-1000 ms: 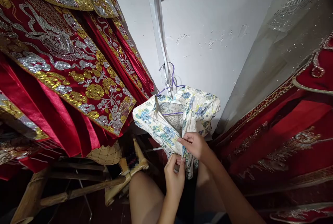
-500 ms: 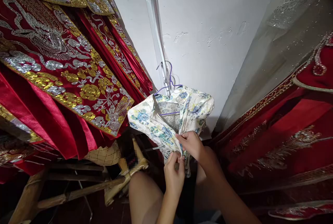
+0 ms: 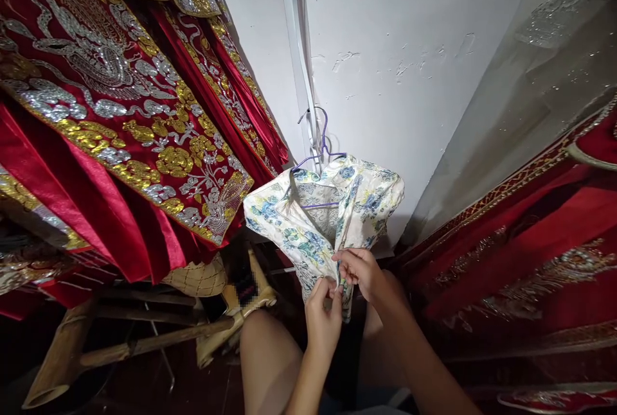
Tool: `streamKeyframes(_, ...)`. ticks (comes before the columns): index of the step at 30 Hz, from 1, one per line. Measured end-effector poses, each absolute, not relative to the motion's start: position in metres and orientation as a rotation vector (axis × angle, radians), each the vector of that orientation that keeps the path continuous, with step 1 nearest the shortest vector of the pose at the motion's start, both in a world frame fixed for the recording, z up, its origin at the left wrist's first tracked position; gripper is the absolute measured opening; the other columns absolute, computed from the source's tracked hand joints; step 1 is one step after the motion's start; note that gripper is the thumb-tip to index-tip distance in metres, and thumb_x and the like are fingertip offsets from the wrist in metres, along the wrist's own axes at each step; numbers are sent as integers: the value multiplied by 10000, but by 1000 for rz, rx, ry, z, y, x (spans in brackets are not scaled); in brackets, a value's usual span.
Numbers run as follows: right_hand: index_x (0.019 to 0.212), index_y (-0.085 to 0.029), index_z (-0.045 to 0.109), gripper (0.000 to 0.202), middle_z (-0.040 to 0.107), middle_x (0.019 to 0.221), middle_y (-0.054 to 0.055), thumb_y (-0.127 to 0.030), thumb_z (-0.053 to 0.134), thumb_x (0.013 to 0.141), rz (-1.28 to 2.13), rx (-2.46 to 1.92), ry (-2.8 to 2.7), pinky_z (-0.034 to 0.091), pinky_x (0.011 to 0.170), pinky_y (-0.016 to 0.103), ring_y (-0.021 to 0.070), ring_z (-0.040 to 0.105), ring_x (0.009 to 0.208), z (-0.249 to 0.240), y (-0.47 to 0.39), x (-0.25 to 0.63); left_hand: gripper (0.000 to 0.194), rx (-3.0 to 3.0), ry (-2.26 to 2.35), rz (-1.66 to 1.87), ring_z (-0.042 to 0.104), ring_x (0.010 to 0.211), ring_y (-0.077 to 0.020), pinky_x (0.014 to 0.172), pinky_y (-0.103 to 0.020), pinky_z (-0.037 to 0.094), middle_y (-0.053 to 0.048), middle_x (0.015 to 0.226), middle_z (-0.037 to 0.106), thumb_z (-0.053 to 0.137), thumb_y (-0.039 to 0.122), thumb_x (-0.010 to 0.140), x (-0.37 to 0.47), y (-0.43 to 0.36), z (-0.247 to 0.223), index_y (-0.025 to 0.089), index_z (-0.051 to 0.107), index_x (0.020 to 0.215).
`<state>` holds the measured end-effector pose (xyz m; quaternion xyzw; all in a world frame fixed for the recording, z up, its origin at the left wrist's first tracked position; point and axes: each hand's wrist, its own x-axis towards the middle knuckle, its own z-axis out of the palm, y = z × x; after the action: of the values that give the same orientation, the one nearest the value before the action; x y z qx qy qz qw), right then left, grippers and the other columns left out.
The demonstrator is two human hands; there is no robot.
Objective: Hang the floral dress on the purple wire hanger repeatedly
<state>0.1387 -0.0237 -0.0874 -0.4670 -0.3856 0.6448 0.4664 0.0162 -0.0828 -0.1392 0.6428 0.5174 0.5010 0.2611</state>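
Note:
A white garment with blue and green flowers [image 3: 301, 241] hangs on a purple hanger [image 3: 324, 135], its neck open at the top. The hanger's hook is at a pale metal upright [image 3: 299, 36] against the wall. Low on the front opening, my left hand [image 3: 324, 315] pinches the fabric edge between thumb and fingers. Just above it and to the right, my right hand [image 3: 361, 272] pinches the edge too, fingertips on the cloth. Whatever small fastening may lie between the fingertips is too small to make out.
Red cloths with gold and silver sequins [image 3: 178, 161] hang at the left. More red embroidered fabric [image 3: 544, 261] is at the right. A bamboo frame [image 3: 159, 341] and a woven object [image 3: 200, 277] sit low at the left. Behind is a white wall [image 3: 385, 49].
The view has shifted slightly, so the garment appears a little further right. My right hand's fingers have curled more at the garment's edge. My left hand keeps its pinch.

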Motion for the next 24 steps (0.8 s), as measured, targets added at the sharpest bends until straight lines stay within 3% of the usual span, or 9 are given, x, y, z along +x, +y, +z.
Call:
streamKeyframes(6, 703, -160, 660, 278, 459, 457, -47, -437, 646, 730, 1434, -1110, -907, 206, 385, 242, 75, 329, 381, -68, -12, 140, 238, 1733, 1382, 1332, 492, 692, -140, 658, -229, 396, -3, 729, 496, 509, 251, 951, 18, -81, -137, 196, 468, 723)
streamKeyframes(11, 659, -153, 667, 212, 461, 421, -61, -350, 742, 684, 1244, -956, -929, 274, 373, 211, 59, 342, 366, -7, 21, 141, 235, 1780, 1334, 1285, 479, 700, -136, 657, -234, 365, 0, 747, 478, 491, 245, 956, 22, -80, -134, 192, 444, 732)
streamKeyframes(16, 715, -134, 703, 143, 502, 433, -47, -276, 693, 698, 1114, -825, -931, 239, 336, 180, 56, 380, 365, 54, 38, 137, 254, 1894, 1281, 1210, 485, 719, -145, 660, -245, 369, -3, 734, 475, 482, 236, 960, 16, -80, -130, 194, 428, 715)
streamKeyframes(20, 701, -139, 691, 112, 516, 414, -43, -246, 658, 702, 1115, -840, -1043, 241, 330, 180, 60, 374, 343, 56, 27, 133, 186, 1967, 1245, 1134, 536, 708, -146, 666, -254, 420, -15, 755, 560, 547, 230, 935, 2, -68, -112, 182, 544, 755)
streamKeyframes(24, 692, -154, 668, 88, 508, 415, -51, -219, 616, 718, 1118, -844, -1108, 274, 353, 181, 63, 368, 354, 39, 14, 134, 161, 1967, 1152, 1514, 658, 818, -175, 772, -297, 504, -74, 900, 711, 548, 239, 958, -8, -42, -53, 170, 691, 982)
